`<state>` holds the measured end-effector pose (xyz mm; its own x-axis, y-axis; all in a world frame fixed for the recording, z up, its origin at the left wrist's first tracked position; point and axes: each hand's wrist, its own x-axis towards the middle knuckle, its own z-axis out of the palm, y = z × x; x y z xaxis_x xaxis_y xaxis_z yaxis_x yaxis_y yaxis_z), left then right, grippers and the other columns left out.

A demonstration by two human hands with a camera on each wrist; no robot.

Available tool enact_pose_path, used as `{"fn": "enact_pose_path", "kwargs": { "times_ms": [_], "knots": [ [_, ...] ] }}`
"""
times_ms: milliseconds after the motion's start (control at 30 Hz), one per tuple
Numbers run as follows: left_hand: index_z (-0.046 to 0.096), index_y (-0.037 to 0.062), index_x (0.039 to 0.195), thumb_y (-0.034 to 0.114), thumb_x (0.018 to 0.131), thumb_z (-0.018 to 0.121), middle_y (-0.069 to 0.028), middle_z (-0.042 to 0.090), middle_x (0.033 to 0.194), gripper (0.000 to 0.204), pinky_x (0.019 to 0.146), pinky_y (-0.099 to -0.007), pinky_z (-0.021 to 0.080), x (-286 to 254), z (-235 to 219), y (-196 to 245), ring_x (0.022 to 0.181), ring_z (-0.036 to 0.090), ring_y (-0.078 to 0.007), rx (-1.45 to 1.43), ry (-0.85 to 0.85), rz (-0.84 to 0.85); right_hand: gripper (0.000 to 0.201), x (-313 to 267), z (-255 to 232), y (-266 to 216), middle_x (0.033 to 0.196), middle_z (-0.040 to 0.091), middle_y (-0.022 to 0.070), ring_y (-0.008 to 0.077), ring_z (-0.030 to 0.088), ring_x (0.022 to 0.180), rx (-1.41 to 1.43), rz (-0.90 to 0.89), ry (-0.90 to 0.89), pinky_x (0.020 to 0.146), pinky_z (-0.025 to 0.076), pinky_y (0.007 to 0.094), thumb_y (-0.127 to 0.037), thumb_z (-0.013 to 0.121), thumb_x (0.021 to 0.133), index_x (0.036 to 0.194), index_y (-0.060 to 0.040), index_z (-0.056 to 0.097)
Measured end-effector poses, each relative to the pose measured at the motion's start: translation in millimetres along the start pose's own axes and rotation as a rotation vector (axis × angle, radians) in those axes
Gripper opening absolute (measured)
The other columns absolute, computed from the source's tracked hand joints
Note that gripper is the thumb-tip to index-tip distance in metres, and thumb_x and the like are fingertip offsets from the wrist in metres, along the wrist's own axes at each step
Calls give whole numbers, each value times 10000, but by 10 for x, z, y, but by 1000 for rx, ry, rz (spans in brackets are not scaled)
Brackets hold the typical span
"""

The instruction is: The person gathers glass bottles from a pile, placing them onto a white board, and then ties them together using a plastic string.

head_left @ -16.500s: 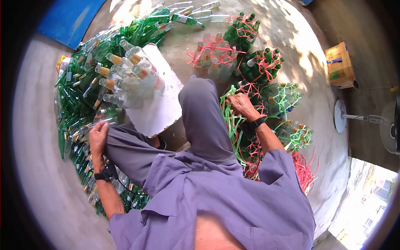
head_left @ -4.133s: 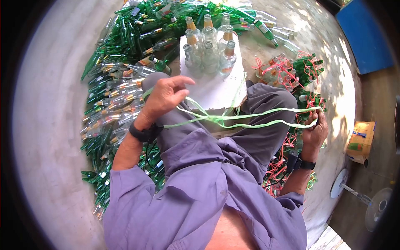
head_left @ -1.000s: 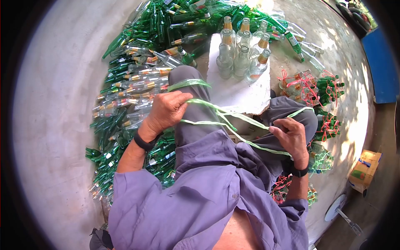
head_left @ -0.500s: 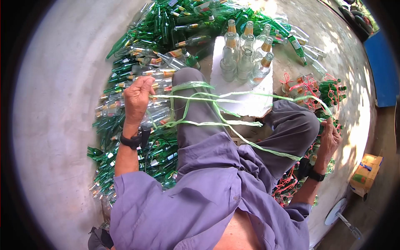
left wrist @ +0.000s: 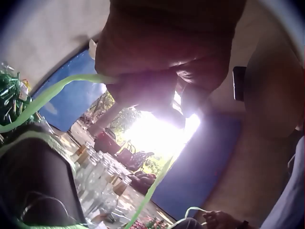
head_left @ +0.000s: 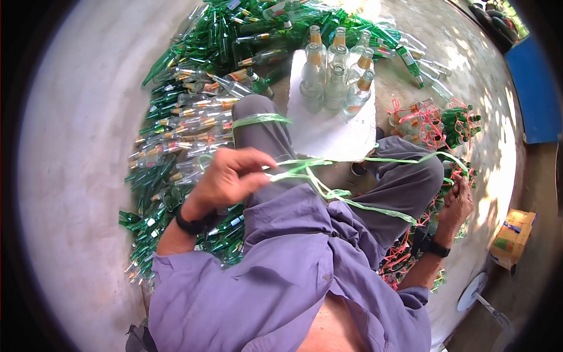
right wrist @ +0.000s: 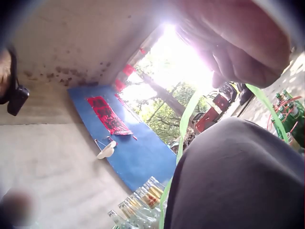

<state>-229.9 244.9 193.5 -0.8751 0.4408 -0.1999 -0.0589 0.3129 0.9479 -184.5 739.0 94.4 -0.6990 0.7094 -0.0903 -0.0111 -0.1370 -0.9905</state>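
Observation:
Light green plastic twine (head_left: pixel 404 160) runs across the lap in the head view, with a tangled or knotted part (head_left: pixel 314 170) between the hands. My left hand (head_left: pixel 229 176) holds the twine beside the left knee, thumb and forefinger reaching toward the strands. In the left wrist view, one strand (left wrist: pixel 62 88) enters the curled fingers of that hand. My right hand (head_left: pixel 457 202) pinches the other end of the twine beyond the right knee. A flat green band (head_left: pixel 261 119) lies over the left knee. Several clear glass bottles (head_left: pixel 335 88) stand upright on a white board (head_left: pixel 311 132) in front.
A large pile of green and clear bottles (head_left: pixel 193 123) lies on the left and far side. Bottle bundles tied with red twine (head_left: pixel 431 126) stand on the right. Farther right are a cardboard box (head_left: pixel 513 237) and a fan (head_left: pixel 474 293). A blue panel (head_left: pixel 533 88) stands behind.
Earlier, the right hand was at green strips on the right; later twine stretched between both hands. Over the last half second, the left hand moved inward toward the lap; the right stayed out right.

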Motion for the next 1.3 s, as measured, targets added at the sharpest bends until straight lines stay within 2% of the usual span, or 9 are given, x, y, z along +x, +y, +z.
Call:
{"fn": "enact_pose_path", "kwargs": {
  "times_ms": [267,400,533,633,700,767,867,1033,1300],
  "knots": [
    [686,45,1063,75,805,683,-77,655,731,260,551,-317,447,89,680,-486,586,597,-196,247,-481,244,240,-348,523,-200,663,509,-54,-1,406,568,-405,-169,-258,478,273,171,-217,608,986,945,-14,728],
    [702,33,1049,20,777,592,-136,658,715,294,584,-350,482,-94,550,-28,619,640,-262,-16,-543,105,217,-367,662,-187,678,531,-51,-5,430,575,-275,-75,-246,485,300,149,-190,618,980,956,-7,730],
    [713,-43,1000,-52,724,591,-127,676,728,301,581,-310,489,-148,301,453,608,641,-244,-237,-678,349,212,-365,751,-126,685,543,-47,0,436,568,-259,-70,-293,482,308,151,-184,618,980,966,-5,731],
    [733,-49,904,-28,709,624,-149,705,749,224,528,-297,498,-191,11,541,569,652,-195,-372,-254,355,199,-389,838,-71,682,545,-41,8,433,562,-270,-67,-326,479,310,163,-171,620,977,958,-8,733],
    [680,-28,872,83,786,666,-86,666,694,142,488,-255,460,-315,-201,452,554,604,-115,-339,299,254,203,-398,874,-66,685,552,-34,13,434,552,-265,-92,-355,475,305,173,-177,619,977,955,-9,732],
    [636,-40,1019,37,855,583,-72,600,705,189,526,-221,409,-207,-585,300,568,539,-108,-466,486,485,212,-400,861,-106,686,554,-33,14,431,542,-240,-81,-328,472,298,174,-188,618,978,955,-10,731],
    [629,-28,1046,21,881,565,-64,561,685,183,485,-243,311,-364,-1356,117,517,398,-113,-479,740,559,227,-347,835,-200,669,551,-28,17,406,500,-231,-87,-195,447,266,186,-215,623,974,949,-17,731],
    [623,-10,1051,47,895,570,-61,580,719,174,452,-239,301,-940,-2635,-480,526,448,-117,-474,1207,420,250,29,419,-97,727,560,-11,27,383,516,122,12,-94,427,259,185,-197,585,991,1034,30,680],
    [616,-2,1079,36,892,575,-70,609,747,195,407,-222,325,-1196,-2605,-1186,532,500,-121,-560,1430,242,284,513,-453,-47,766,484,-29,20,350,551,352,44,-52,436,268,178,-231,528,1026,1146,20,589]
  ]
}}
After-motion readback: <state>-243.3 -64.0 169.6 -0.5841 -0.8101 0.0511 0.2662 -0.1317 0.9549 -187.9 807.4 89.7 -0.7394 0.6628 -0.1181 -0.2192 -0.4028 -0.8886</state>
